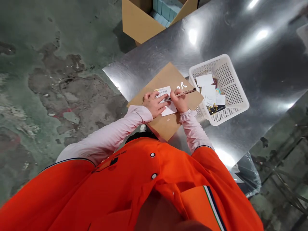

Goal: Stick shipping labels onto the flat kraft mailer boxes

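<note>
Fingers of the right hand (180, 101) grip a slim brown pen with a dark end (186, 92), its tip at a white rectangular printed paper slip (169, 110); the pen's tail points between 2 and 3 o'clock. Fingers of the left hand (154, 105) lie spread over the slip's 9 o'clock side, pinching nothing. The slip rests on a tan cardboard sheet (168, 73) at the near edge of a shiny metal worktop (211, 41). Between 2 and 3 o'clock stands a white perforated plastic basket (227, 73) holding loose white cards (208, 93); at 12 o'clock, an open brown cardboard carton (139, 24) contains pale blue blocks (166, 11). Progress, as judged: the slip is positioned and steadied; writing appears under way, its completion outstanding. Handwriting is too small to verify; whether the basket's cards are marked cannot be told.
</note>
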`<state>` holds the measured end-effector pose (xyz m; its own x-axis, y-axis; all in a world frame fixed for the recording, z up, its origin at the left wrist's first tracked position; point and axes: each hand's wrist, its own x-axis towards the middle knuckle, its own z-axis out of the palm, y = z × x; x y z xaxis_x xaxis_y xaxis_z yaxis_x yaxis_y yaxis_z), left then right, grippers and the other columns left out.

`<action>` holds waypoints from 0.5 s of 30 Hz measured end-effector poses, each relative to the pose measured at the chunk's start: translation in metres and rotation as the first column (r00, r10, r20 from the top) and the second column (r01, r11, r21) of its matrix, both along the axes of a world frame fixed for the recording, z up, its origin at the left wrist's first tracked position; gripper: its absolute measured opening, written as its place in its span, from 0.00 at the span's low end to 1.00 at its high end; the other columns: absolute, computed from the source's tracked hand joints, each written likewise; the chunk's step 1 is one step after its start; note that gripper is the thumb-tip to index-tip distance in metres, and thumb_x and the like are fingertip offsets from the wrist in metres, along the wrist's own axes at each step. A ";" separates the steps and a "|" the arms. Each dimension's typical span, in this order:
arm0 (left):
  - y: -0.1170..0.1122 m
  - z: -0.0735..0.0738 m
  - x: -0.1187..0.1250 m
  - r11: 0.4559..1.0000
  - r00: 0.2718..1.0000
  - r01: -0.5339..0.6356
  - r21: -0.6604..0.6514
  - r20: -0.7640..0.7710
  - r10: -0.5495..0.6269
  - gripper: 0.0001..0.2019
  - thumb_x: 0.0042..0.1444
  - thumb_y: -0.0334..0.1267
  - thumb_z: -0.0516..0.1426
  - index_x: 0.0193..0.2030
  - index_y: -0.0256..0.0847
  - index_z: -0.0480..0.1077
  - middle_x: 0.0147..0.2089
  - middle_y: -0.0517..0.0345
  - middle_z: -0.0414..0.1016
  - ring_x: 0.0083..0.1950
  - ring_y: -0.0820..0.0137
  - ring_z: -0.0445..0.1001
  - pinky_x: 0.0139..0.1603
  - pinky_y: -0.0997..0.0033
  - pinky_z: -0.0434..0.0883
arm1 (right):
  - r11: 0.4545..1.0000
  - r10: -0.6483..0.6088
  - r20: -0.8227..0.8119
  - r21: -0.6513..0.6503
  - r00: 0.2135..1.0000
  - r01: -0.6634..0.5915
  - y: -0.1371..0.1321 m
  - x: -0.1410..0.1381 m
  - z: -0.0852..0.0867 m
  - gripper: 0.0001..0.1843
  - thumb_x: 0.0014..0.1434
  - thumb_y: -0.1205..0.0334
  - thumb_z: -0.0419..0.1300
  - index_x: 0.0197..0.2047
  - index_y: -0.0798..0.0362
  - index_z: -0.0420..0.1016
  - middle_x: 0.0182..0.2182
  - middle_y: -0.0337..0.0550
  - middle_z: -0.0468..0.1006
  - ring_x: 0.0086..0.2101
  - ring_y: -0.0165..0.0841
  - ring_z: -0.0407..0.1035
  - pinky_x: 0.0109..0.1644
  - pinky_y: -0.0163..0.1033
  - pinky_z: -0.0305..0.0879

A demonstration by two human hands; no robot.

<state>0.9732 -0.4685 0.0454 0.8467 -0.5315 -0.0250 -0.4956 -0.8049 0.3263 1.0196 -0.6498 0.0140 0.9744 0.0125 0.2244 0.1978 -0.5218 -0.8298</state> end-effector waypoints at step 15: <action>0.001 -0.004 0.001 1.000 1.000 0.017 -0.008 0.000 -0.017 0.19 0.69 0.50 0.50 0.61 0.57 0.75 0.73 0.63 0.63 0.69 0.46 0.52 0.62 0.37 0.47 | 0.995 -0.098 0.060 0.024 0.993 0.096 -0.002 0.004 -0.010 0.27 0.68 0.54 0.55 0.20 0.48 0.48 0.17 0.30 0.51 0.20 0.26 0.53 0.30 0.36 0.55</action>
